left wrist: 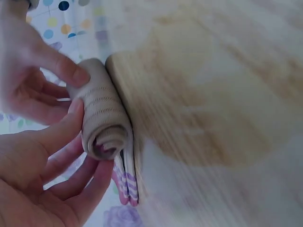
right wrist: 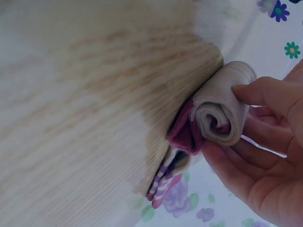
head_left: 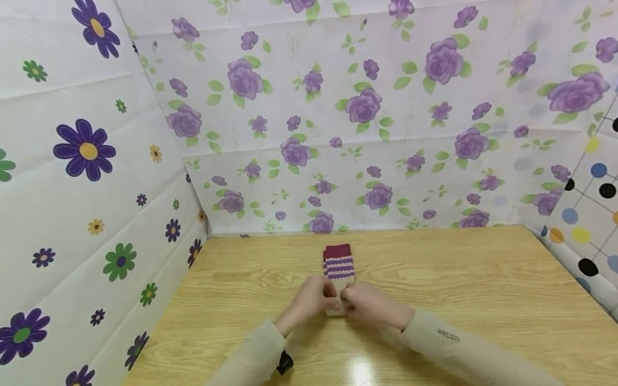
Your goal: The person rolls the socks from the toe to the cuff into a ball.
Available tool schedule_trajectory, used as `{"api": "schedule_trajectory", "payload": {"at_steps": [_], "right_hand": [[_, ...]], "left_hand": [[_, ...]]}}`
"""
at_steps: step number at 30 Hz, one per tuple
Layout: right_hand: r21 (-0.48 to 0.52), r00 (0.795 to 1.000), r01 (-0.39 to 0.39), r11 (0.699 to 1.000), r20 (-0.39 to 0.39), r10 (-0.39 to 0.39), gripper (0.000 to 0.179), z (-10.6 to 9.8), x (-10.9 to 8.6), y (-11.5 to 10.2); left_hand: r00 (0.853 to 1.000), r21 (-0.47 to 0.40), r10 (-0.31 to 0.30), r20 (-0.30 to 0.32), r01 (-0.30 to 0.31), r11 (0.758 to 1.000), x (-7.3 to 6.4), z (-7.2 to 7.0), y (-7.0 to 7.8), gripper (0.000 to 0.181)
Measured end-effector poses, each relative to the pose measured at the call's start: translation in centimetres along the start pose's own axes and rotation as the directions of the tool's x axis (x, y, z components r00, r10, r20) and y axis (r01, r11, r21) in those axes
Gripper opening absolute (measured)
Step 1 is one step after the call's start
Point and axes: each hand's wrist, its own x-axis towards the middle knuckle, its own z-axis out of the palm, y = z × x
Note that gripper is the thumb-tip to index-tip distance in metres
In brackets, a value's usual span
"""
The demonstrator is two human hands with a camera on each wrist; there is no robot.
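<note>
A pair of cream socks [head_left: 340, 268] with purple stripes and maroon cuffs lies on the table, cuffs pointing away from me. The near end is wound into a thick roll [left wrist: 105, 101], its spiral showing at both sides with a bit of maroon inside. My left hand [head_left: 313, 297] grips one end of this roll between thumb and fingers. At the other end my right hand [head_left: 370, 305] holds it the same way, thumb on top in the right wrist view. Beyond the roll, the striped part [right wrist: 163, 182] stays flat in layers.
The wooden table [head_left: 463, 284] extends around the socks on all sides. Behind it hangs a rose-patterned cloth [head_left: 333, 134], with a daisy-patterned cloth [head_left: 72, 214] on the left and a dotted one at the right. A small black object [head_left: 285, 363] shows beside the left sleeve.
</note>
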Motion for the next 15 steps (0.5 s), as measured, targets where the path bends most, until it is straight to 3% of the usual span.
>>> {"api": "schedule_trajectory", "payload": {"at_steps": [5, 11, 15], "right_hand": [[0.086, 0.999, -0.038, 0.996, 0.041, 0.034, 0.005, 0.1, 0.4, 0.7], [0.144, 0.999, -0.032, 0.989, 0.047, 0.025, 0.006, 0.2, 0.6, 1.2], [0.164, 0.998, -0.03, 0.986, 0.055, 0.022, 0.007, 0.1, 0.7, 1.6]], "left_hand": [[0.997, 0.064, 0.076, -0.024, -0.074, 0.995, -0.4, 0.3, 0.7, 0.006], [0.993, 0.135, 0.112, -0.032, -0.107, 0.985, -0.8, 0.5, 1.3, 0.005], [0.987, 0.209, 0.16, -0.018, -0.152, 0.966, -0.8, 0.4, 1.4, 0.008]]}}
